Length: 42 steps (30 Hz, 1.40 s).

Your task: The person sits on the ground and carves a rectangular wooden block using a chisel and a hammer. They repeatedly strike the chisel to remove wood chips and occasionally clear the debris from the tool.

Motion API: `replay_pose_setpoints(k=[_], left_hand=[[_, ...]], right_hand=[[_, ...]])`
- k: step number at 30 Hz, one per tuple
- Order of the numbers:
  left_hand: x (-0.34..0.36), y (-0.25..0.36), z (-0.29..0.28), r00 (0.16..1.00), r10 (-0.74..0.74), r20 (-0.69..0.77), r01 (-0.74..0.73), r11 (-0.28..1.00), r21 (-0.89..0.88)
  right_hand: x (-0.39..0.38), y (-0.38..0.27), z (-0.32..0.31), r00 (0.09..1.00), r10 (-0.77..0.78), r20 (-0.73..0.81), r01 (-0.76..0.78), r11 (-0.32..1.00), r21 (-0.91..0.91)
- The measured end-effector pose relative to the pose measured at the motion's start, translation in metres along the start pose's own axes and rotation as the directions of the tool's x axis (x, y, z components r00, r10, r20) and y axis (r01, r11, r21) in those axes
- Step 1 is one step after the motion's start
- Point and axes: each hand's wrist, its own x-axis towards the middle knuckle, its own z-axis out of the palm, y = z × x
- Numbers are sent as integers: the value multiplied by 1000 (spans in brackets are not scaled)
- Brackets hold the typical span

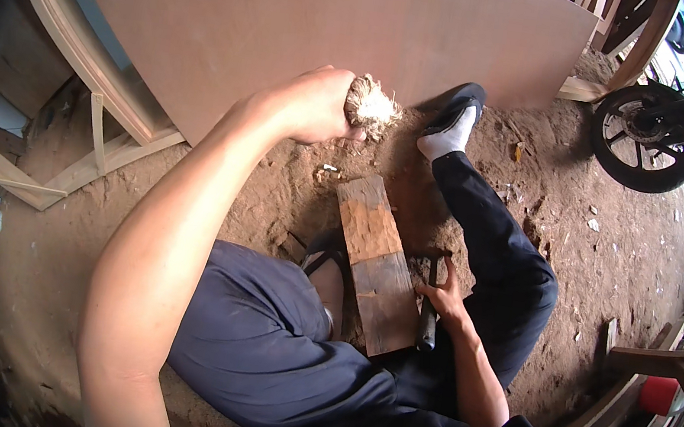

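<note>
Plank (377,264) flat on dirt floor, long axis running away | right hand (443,300) just right of plank, fingers wrapped round dark tool handle (429,313) | left hand (315,105) beyond plank's far end, clutching fibre wad (372,106)

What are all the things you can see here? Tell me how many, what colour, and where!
Short wooden plank: one, brown, on the dirt between the person's legs.
Large flat plywood sheet: one, pale tan, leaning at the top.
Pale wooden frame pieces: several, light wood, left side on the ground.
Motorcycle wheel: one, black, upper right.
Red bucket: one, lower right, half hidden.
Dirt floor: brown, strewn with small scraps.
Wad of frayed pale fibre: one, beige, in the grip of the left hand.
Dark-handled tool: one, beside the plank, under the right hand; its head is unclear.
Left hand: raised, closed on the wad.
Right hand: on the tool.
</note>
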Motion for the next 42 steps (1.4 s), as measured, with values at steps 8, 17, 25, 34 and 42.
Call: replay_pose_setpoints(k=[8, 17, 25, 34, 42], left_hand=[[-15, 3, -3, 997, 41, -59, -41, 999, 5], [-30, -17, -4, 990, 50, -130, -56, 998, -38], [-35, -31, -7, 986, -12, -165, 18, 999, 36], [-27, -34, -6, 981, 38, -189, -29, 998, 51], [-38, -34, -8, 968, 28, -250, -19, 999, 36]], right_hand=[[0, -24, 8, 986, -158, 51, 166, 959, -232], [-6, -14, 13, 954, -300, 9, 260, 809, -527], [-15, -33, 40, 964, -261, 54, 232, 724, -649], [-16, -38, 46, 951, -278, 137, 296, 683, -668], [-5, -29, 54, 939, -276, 207, 332, 561, -758]])
